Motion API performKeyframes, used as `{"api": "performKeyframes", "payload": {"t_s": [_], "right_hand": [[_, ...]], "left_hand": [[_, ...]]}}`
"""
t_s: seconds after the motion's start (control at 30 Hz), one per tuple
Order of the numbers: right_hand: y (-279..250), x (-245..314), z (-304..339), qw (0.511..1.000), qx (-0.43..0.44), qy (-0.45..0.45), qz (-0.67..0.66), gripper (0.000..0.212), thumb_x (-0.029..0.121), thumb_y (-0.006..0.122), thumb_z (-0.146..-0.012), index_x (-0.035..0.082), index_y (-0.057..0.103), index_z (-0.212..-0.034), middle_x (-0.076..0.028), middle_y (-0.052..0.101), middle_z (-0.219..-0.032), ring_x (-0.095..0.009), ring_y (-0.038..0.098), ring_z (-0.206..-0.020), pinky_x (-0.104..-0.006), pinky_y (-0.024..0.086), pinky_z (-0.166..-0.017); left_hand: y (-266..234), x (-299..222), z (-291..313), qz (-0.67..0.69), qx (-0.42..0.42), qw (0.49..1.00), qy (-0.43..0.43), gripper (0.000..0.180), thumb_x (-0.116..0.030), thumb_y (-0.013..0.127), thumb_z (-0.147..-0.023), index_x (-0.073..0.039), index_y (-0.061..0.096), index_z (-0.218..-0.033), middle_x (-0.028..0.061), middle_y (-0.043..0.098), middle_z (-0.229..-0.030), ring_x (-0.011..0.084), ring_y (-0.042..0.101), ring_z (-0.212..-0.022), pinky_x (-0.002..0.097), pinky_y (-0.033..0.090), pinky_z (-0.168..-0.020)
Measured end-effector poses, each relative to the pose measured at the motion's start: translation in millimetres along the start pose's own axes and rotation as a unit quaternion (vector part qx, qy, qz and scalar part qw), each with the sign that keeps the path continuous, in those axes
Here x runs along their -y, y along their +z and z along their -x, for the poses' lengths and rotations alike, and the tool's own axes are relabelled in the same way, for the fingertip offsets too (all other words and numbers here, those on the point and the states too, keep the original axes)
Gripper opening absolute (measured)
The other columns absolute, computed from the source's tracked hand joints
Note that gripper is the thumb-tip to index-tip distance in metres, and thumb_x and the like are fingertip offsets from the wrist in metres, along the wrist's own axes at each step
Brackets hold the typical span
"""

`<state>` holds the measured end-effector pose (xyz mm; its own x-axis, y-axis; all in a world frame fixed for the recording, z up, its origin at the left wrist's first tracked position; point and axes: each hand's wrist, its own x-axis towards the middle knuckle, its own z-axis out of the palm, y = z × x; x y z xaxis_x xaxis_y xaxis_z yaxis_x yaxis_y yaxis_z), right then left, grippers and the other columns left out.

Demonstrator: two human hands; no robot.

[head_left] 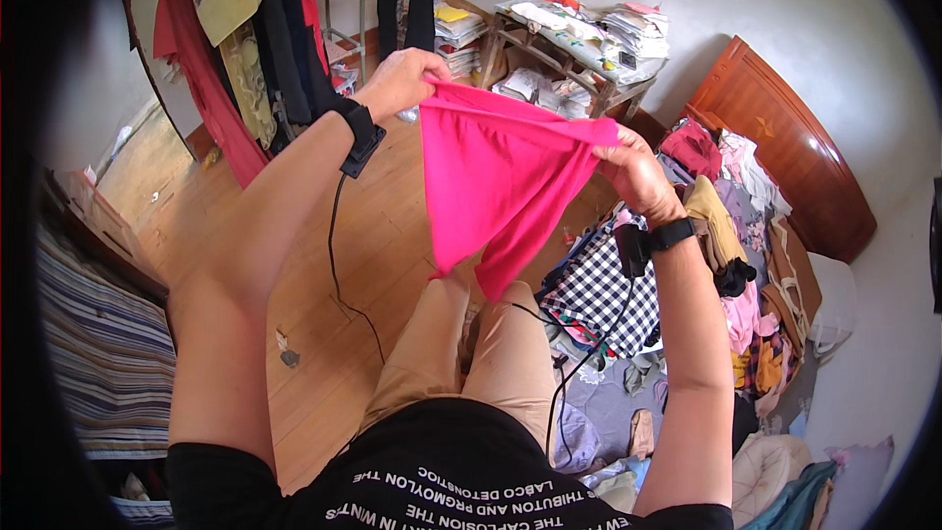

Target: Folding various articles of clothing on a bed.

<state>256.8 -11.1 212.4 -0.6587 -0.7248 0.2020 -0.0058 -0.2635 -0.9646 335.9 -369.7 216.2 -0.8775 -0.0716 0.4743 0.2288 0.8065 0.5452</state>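
Head view: the left hand (402,80) pinches one top corner of a pink garment (496,186), and the right hand (636,175) is closed on the opposite corner. The cloth hangs stretched between the two grips, tapering down in front of the knees. It looks spread out, with no fold made yet. Right of the right-hand grip, a heap of clothes (731,265) covers the bed; a checked cloth (603,290) lies below it.
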Motion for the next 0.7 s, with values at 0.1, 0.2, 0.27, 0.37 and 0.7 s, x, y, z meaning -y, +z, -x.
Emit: {"api": "performKeyframes", "payload": {"t_s": [0.1,0.2,0.27,0.37,0.7], "right_hand": [[-4.0,9.5,5.4,0.984,0.082,0.016,0.158,0.021,0.009,0.067,-0.093,0.003,0.071,-0.113,0.0,0.07,-0.106,-0.013,0.063,-0.099,-0.03,0.048,-0.095],[-11.1,8.4,7.8,0.946,0.088,0.004,0.313,0.021,0.018,0.074,-0.088,0.001,0.072,-0.099,-0.001,0.068,-0.097,-0.013,0.062,-0.092,-0.0287,0.048,-0.087],[-10.1,13.4,9.6,0.836,0.052,-0.012,0.546,0.031,0.03,0.078,-0.084,0.001,0.071,-0.091,-0.008,0.068,-0.092,-0.021,0.065,-0.086,-0.0329,0.05,-0.079],[-10.8,7.5,10.1,0.747,0.031,-0.066,0.661,0.039,0.038,0.076,-0.082,0.0,0.069,-0.087,-0.016,0.067,-0.094,-0.034,0.064,-0.082,-0.0396,0.051,-0.075],[-47.9,-33.2,9.7,0.932,-0.037,-0.103,0.345,0.018,0.016,0.066,-0.092,-0.001,0.071,-0.093,-0.009,0.068,-0.107,-0.019,0.063,-0.1,-0.0322,0.048,-0.093]], "left_hand": [[-8.3,6.7,-7.2,0.011,0.02,1.0,-0.013,0.019,0.007,0.059,-0.085,0.0,0.071,-0.099,0.0056,0.072,-0.087,0.0123,0.066,-0.076,0.0289,0.053,-0.068],[-16.9,-12.5,-4.2,0.077,0.091,0.986,-0.12,0.021,0.005,0.056,-0.088,0.0,0.069,-0.104,0.0047,0.07,-0.089,0.0111,0.066,-0.066,0.0248,0.051,-0.056],[-22.0,-15.4,2.0,0.168,0.165,0.947,-0.218,0.023,0.003,0.052,-0.09,-0.001,0.067,-0.108,0.005,0.069,-0.088,0.0078,0.067,-0.065,0.0181,0.047,-0.049],[-10.9,-25.2,10.2,0.254,0.162,0.923,-0.239,0.026,0.001,0.05,-0.091,-0.002,0.067,-0.111,0.0045,0.07,-0.093,0.0065,0.069,-0.07,0.0141,0.044,-0.047],[4.4,-8.3,18.4,0.168,0.215,0.96,0.066,0.029,-0.001,0.071,-0.087,0.0,0.064,-0.116,-0.0013,0.065,-0.09,0.0069,0.062,-0.085,0.0221,0.051,-0.077]]}}
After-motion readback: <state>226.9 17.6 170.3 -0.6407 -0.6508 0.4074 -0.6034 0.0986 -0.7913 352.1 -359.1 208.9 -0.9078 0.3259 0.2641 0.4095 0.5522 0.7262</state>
